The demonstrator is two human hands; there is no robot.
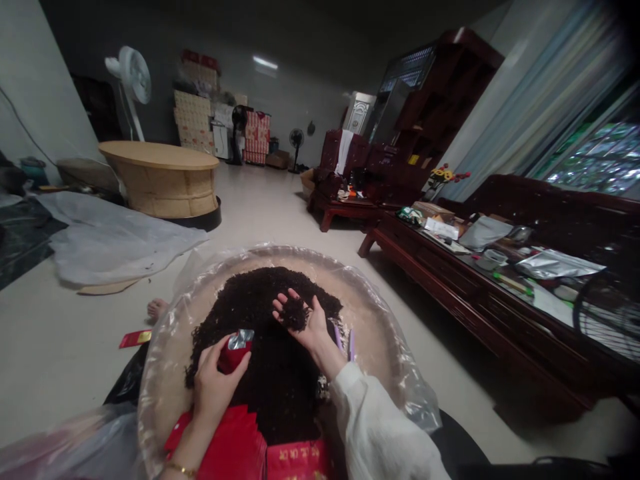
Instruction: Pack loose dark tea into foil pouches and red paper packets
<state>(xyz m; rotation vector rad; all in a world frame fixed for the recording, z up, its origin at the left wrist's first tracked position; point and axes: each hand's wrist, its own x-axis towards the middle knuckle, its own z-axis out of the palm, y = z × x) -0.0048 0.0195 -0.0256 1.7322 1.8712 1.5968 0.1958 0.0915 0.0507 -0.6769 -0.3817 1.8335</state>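
Note:
My left hand (215, 380) grips a small red foil-lined pouch (235, 353), its silvery mouth facing up. My right hand (315, 327) is palm up, fingers loosely spread, with a clump of dark tea leaves (295, 313) lying in it. Both hands are over a big round basin (370, 293) lined with clear plastic. A broad heap of the same dark leaves (235, 293) covers much of its bottom. Red packets (235, 447) with gold print lie at the near side, under my left forearm. Beside my right wrist is a purple two-pronged tool (351, 345), partly hidden.
To the right runs a long dark wooden table (450, 300) loaded with bags and small items. A round wicker-sided stand (165, 180) and a plastic sheet (115, 240) are on the left. Another red packet (135, 339) and a bare foot (157, 308) show left of the basin.

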